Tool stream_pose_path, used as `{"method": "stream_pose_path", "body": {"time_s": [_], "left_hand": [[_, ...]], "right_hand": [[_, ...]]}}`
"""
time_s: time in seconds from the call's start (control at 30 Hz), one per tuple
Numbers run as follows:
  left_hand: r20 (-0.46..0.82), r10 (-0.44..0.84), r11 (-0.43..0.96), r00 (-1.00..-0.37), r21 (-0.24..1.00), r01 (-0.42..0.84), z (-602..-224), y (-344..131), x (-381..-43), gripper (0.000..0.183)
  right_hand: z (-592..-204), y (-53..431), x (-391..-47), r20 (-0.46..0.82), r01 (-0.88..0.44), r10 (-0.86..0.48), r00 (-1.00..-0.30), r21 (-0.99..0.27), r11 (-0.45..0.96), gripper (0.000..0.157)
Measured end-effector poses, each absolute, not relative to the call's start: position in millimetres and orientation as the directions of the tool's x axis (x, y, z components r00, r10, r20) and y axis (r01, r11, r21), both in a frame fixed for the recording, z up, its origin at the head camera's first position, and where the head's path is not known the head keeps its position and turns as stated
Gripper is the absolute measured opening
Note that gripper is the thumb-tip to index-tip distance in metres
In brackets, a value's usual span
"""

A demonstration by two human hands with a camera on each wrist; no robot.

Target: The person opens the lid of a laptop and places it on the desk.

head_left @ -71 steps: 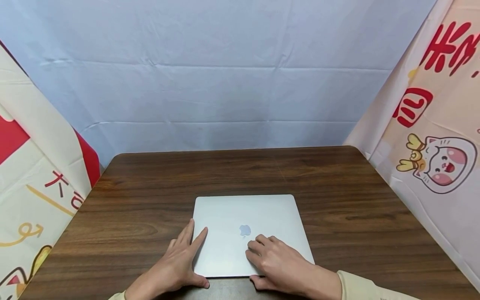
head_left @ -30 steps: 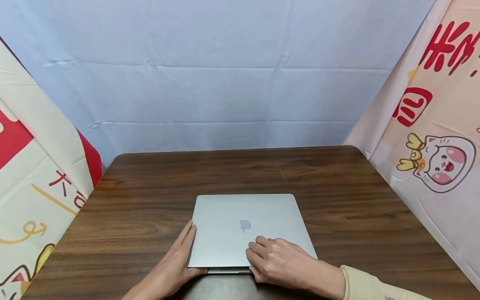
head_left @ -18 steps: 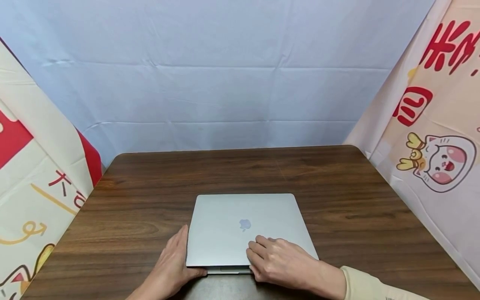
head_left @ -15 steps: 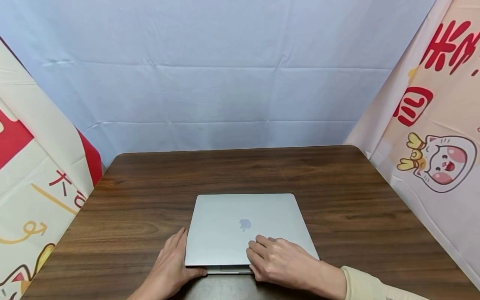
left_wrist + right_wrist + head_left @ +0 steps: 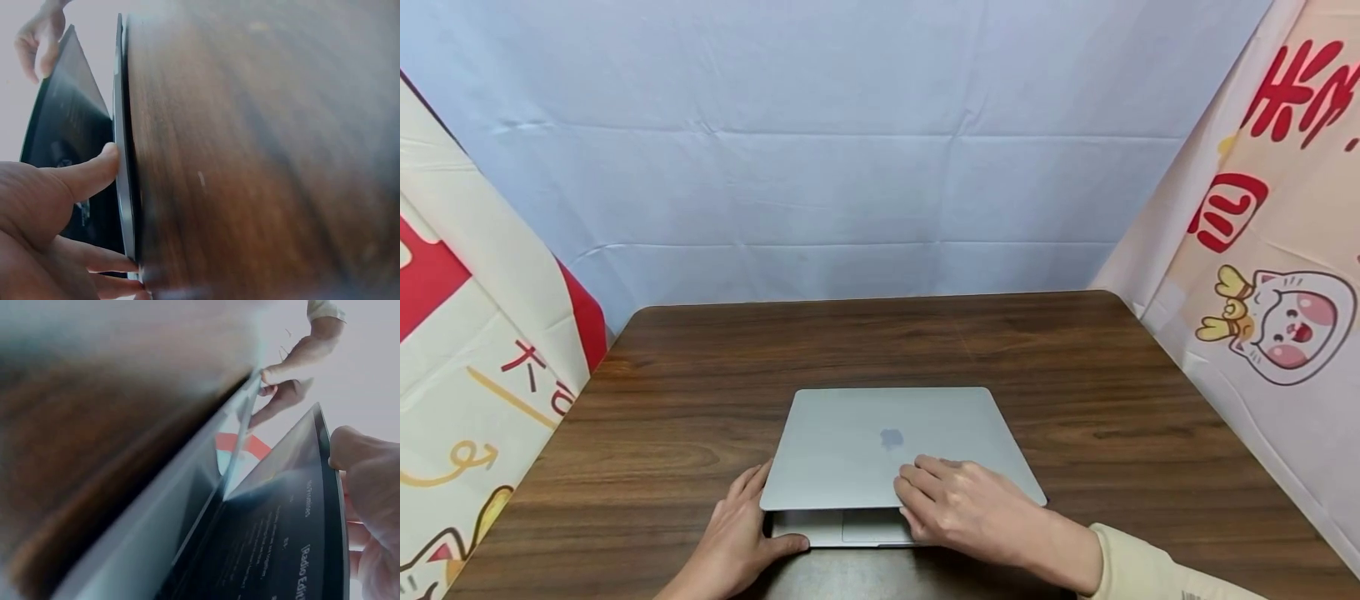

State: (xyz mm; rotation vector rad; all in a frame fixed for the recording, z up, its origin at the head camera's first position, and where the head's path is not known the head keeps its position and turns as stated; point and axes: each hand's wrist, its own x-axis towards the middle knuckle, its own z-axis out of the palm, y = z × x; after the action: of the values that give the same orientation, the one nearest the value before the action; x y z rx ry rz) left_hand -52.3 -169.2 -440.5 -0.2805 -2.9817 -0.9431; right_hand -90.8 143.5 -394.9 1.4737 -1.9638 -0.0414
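A silver laptop (image 5: 842, 450) lies on the table in the head view, its lid tilted part way up from the base (image 5: 820, 523). My right hand (image 5: 958, 510) pinches the lid's front edge right of centre, thumb underneath and curled fingers on top. Down at the base's front left corner, my left hand (image 5: 730, 533) holds the base, with its thumb at the front edge and its fingers along the left side. Lit text shows on the dark screen (image 5: 275, 544) in the right wrist view. The lid hides most of the keyboard from the head camera.
The brown wooden table (image 5: 685, 367) stretches out around the laptop. A pale cloth (image 5: 850, 167) hangs behind its far edge. Printed cloths flank it, one on the left (image 5: 445, 400) and one on the right (image 5: 1270, 417).
The laptop lid has risen from fully closed, and my right hand has come up with its front edge. My left hand has slid back along the left side towards the front corner.
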Motion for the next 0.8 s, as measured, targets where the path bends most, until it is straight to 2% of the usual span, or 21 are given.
{"method": "stream_pose_path", "body": {"time_s": [0.1, 0.3, 0.43, 0.8], "left_hand": [[0.047, 0.169, 0.81, -0.984, 0.563, 0.166, -441.2, -168.8, -51.7, 0.103], [0.033, 0.179, 0.829, -0.983, 0.534, 0.168, -441.6, -168.6, -51.8, 0.09], [0.027, 0.178, 0.834, -0.984, 0.526, 0.165, -441.6, -169.2, -51.0, 0.087], [-0.028, 0.174, 0.849, -0.984, 0.51, 0.135, -439.3, -168.9, -54.9, 0.097]], "right_hand": [[-390.0, 143.2, -92.8, 0.507, -0.837, -0.852, -0.129, 0.405, 0.368, 0.028], [-383.1, 142.0, -95.2, 0.543, -0.82, -0.828, -0.141, 0.404, 0.405, 0.031], [-380.5, 141.0, -95.8, 0.561, -0.821, -0.812, -0.161, 0.38, 0.426, 0.03], [-372.7, 140.8, -100.1, 0.575, -0.812, -0.793, -0.202, 0.354, 0.464, 0.03]]}}
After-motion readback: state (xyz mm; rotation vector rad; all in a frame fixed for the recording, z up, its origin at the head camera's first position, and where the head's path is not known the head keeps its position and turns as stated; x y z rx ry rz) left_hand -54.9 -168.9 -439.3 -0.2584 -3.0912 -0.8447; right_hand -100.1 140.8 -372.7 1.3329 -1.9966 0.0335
